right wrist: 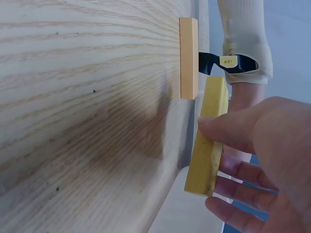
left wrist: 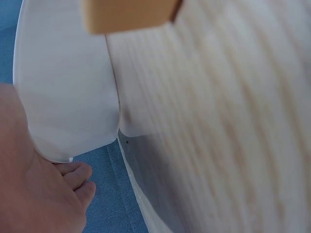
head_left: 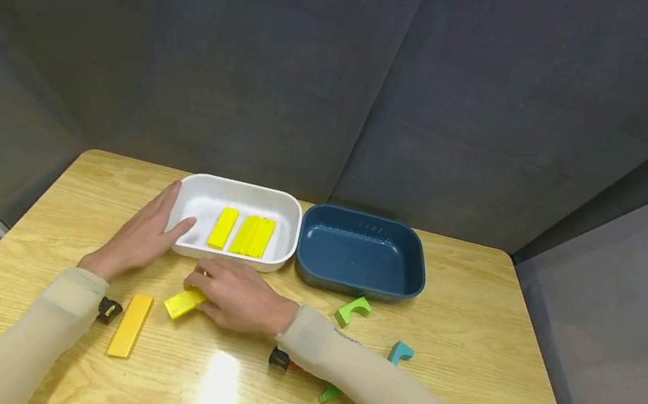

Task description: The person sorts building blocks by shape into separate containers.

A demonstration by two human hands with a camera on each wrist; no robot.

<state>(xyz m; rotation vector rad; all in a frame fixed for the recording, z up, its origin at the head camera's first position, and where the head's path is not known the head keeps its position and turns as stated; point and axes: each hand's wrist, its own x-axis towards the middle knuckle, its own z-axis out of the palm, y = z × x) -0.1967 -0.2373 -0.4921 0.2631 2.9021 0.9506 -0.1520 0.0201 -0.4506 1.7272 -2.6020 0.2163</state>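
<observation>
My left hand (head_left: pixel 144 229) holds the left end of a white tray (head_left: pixel 232 259), fingers along the outer wall and thumb over the rim. In the left wrist view, fingertips (left wrist: pixel 80 179) show past the tray's corner. My right hand (head_left: pixel 240 295), in front of the tray, pinches a yellow block (head_left: pixel 182 303); the right wrist view shows the thumb on one face of the block (right wrist: pixel 208 150) and fingers behind. Inside the tray lie a yellow block (head_left: pixel 222 228) and, beside it, several yellow blocks (head_left: pixel 252 236) side by side.
A dark blue tray (head_left: pixel 357 289) stands against the white one's right side. An orange block (head_left: pixel 130 327) lies near my left wrist. Green arch block (head_left: pixel 352 311), blue block (head_left: pixel 400 352) and green piece (head_left: pixel 330 394) lie around my right forearm, which partly hides some.
</observation>
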